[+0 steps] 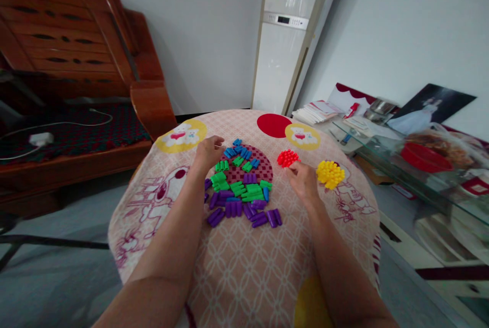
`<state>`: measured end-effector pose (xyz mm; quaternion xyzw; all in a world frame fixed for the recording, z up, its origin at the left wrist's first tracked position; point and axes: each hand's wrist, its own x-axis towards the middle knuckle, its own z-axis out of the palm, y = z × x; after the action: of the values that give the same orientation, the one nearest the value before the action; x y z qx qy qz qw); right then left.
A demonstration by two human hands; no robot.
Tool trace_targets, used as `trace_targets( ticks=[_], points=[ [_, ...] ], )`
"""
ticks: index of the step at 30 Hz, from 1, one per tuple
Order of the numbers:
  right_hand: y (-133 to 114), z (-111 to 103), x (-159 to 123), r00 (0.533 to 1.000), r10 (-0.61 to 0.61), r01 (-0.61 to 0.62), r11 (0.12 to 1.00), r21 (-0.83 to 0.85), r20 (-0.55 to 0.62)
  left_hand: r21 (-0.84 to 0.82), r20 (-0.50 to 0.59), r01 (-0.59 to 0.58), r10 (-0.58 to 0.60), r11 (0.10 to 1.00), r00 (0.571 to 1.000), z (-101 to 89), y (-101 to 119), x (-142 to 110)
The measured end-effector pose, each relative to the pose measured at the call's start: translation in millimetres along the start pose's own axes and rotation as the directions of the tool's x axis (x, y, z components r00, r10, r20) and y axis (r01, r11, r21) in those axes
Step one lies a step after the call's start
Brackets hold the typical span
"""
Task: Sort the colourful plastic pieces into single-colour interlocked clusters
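Reaches over the cloth-covered bench with both bare hands, with one arm on either side of a mixed heap of small pieces. Holds the left hand at the far left of the heap, with fingers loosely parted and nothing visible between, just beside the blue pieces. Rests the right hand at the near edge of a red bunch, with thumb and forefinger close together at the tips; cannot tell whether gripping one piece or merely touching. Has a yellow bunch just right of the right fingers, apart from the red, perhaps to stop the two colours mingling. Shows green pieces nearer the body than the left fingers and to the right, then purple pieces nearer again, with a few blue among the green and purple. Looks only loosely grouped by colour there, with edges overlapping. Lies mostly in short rows, side by side, probably to limit rolling. Hides part of the purple behind the left forearm, angled so perhaps to reach around the heap rather than across.
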<state>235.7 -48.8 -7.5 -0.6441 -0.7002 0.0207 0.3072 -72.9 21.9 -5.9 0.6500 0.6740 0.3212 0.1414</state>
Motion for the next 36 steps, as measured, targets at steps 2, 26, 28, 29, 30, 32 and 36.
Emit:
trace_targets(
  ticks=[2,26,28,29,30,32,36],
  points=[
    [-12,15,-6,0.997,-0.047,0.047,0.999,-0.004,0.053,0.052,0.100,-0.034,0.029,0.998,0.995,6.7,4,6],
    [-11,51,-10,0.988,-0.135,0.128,0.987,0.092,0.075,-0.039,0.548,-0.488,0.427,0.872,0.719,13.4,52,-29],
    [-12,49,-9,0.989,-0.137,0.129,0.986,0.109,0.063,0.002,0.465,-0.465,0.411,0.885,0.784,21.2,56,-38],
    [-13,48,-10,0.987,-0.147,0.140,0.983,0.118,0.059,0.021,0.407,-0.457,0.410,0.889,0.816,26.9,58,-41],
    [-14,46,-10,0.984,-0.168,0.159,0.979,0.125,0.062,0.035,0.362,-0.456,0.414,0.889,0.835,33.2,61,-44],
    [-15,45,-11,0.969,-0.230,0.217,0.968,0.130,0.092,0.049,0.345,-0.477,0.433,0.878,0.833,45.5,65,-48],
    [-18,45,-13,0.939,-0.286,0.271,0.957,0.099,0.192,0.054,0.352,-0.499,0.451,0.865,0.820,58.5,67,-50]
  ],
)
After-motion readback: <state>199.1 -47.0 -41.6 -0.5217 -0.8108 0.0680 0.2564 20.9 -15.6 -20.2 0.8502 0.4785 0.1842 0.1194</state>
